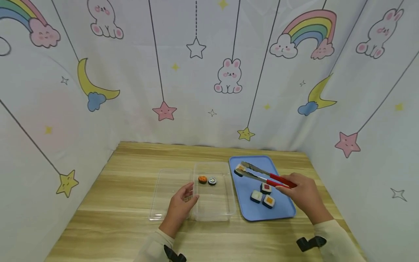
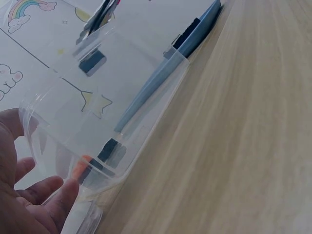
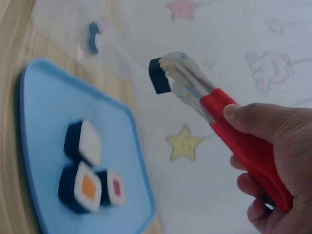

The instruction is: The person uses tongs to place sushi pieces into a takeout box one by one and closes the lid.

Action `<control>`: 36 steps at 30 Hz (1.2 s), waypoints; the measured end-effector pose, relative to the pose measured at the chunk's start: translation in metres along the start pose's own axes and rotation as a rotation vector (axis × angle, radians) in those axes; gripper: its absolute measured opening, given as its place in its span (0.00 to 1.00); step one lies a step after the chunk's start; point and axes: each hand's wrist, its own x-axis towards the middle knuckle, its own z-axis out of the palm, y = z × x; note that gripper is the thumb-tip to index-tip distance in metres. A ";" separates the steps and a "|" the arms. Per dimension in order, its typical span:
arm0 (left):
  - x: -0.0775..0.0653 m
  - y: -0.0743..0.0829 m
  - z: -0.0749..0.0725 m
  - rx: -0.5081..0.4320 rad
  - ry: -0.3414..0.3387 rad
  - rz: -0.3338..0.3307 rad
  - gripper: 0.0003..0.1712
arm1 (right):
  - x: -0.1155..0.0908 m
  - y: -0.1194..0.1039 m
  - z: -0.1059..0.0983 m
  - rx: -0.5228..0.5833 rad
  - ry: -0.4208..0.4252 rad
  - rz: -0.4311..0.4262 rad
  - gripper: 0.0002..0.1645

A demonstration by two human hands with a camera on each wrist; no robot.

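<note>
My right hand (image 1: 302,193) grips red-handled metal tongs (image 1: 266,178). Between the tips of the tongs is a toy sushi piece (image 3: 159,76) with a dark side, raised above the far left part of the blue tray (image 1: 252,211). A white sushi piece (image 1: 256,196), one with an orange middle (image 1: 268,201) and one with a red middle (image 1: 266,188) lie on the tray. My left hand (image 1: 180,203) rests at the left wall of a clear plastic box (image 1: 212,211), fingers loosely bent beside it. Inside the box sit an orange-topped sushi (image 1: 202,179) and a round white-and-black roll (image 1: 212,181).
The clear lid (image 1: 167,185) of the box lies flat to its left, partly behind my left hand. A wood-grain table (image 1: 124,233) carries everything. White curtains (image 1: 196,127) with cartoon prints stand along its back and sides.
</note>
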 end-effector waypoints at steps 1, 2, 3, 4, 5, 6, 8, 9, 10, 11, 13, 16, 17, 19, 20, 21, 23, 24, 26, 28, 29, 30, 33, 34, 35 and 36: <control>0.000 0.000 0.000 0.004 0.002 0.001 0.31 | 0.002 -0.006 0.002 0.013 -0.002 -0.023 0.23; 0.000 0.001 0.000 0.007 0.004 0.003 0.31 | 0.004 -0.012 0.005 0.033 -0.012 -0.036 0.22; 0.000 0.001 0.000 0.008 0.005 0.004 0.31 | 0.006 -0.018 0.008 0.049 -0.022 -0.052 0.23; 0.000 0.001 0.000 0.009 0.006 0.004 0.31 | 0.009 -0.025 0.011 0.061 -0.031 -0.073 0.22; -0.001 0.001 0.000 0.010 0.006 0.003 0.31 | 0.011 -0.030 0.015 0.061 -0.039 -0.098 0.22; -0.001 0.001 0.000 0.012 0.006 0.003 0.31 | 0.013 -0.036 0.020 0.063 -0.048 -0.120 0.22; 0.000 0.002 0.001 0.014 0.005 0.003 0.31 | 0.017 -0.046 0.029 0.052 -0.067 -0.165 0.22; 0.000 0.002 0.001 0.012 0.005 0.005 0.31 | 0.019 -0.051 0.034 0.050 -0.077 -0.184 0.21; 0.001 0.002 0.002 0.013 0.005 0.008 0.31 | 0.020 -0.055 0.039 0.046 -0.090 -0.191 0.21; 0.001 0.002 0.002 0.015 0.004 0.010 0.30 | 0.022 -0.058 0.045 0.044 -0.103 -0.199 0.21; 0.001 0.001 0.002 0.015 0.001 0.017 0.30 | 0.023 -0.064 0.056 0.045 -0.136 -0.188 0.20; 0.000 0.000 0.003 0.026 0.000 0.027 0.30 | 0.024 -0.071 0.070 0.037 -0.182 -0.175 0.20; 0.000 0.000 0.003 0.031 0.001 0.026 0.31 | 0.025 -0.073 0.074 0.028 -0.193 -0.183 0.20; 0.000 0.000 0.003 0.038 0.005 0.021 0.31 | 0.026 -0.076 0.080 -0.001 -0.206 -0.200 0.19; 0.000 0.000 0.003 0.043 0.007 0.017 0.31 | 0.027 -0.077 0.082 -0.019 -0.208 -0.214 0.19; 0.000 0.000 0.003 0.047 0.008 0.018 0.31 | 0.027 -0.079 0.085 -0.032 -0.217 -0.217 0.20; -0.001 0.000 0.003 0.041 0.009 0.008 0.31 | 0.030 -0.081 0.089 -0.064 -0.233 -0.222 0.20; -0.001 0.000 0.003 0.036 0.009 0.006 0.31 | 0.031 -0.082 0.091 -0.078 -0.240 -0.224 0.20; -0.001 0.000 0.002 0.025 0.008 0.006 0.31 | 0.032 -0.083 0.094 -0.094 -0.255 -0.227 0.20; -0.001 0.001 0.002 0.009 0.008 0.003 0.31 | 0.034 -0.085 0.095 -0.099 -0.268 -0.232 0.20; -0.001 0.001 0.002 0.007 0.008 0.005 0.31 | 0.034 -0.086 0.095 -0.100 -0.268 -0.239 0.19; -0.001 0.002 0.001 0.006 0.009 0.007 0.31 | 0.035 -0.087 0.094 -0.098 -0.268 -0.244 0.19; -0.001 0.003 0.001 0.008 0.010 0.014 0.31 | 0.036 -0.089 0.094 -0.097 -0.271 -0.249 0.19; -0.001 0.002 0.001 0.009 0.010 0.015 0.31 | 0.036 -0.089 0.094 -0.102 -0.273 -0.249 0.20; -0.001 0.002 0.001 0.012 0.011 0.017 0.31 | 0.036 -0.089 0.094 -0.104 -0.274 -0.246 0.20; -0.001 0.002 0.001 0.013 0.011 0.017 0.31 | 0.036 -0.089 0.094 -0.105 -0.272 -0.242 0.21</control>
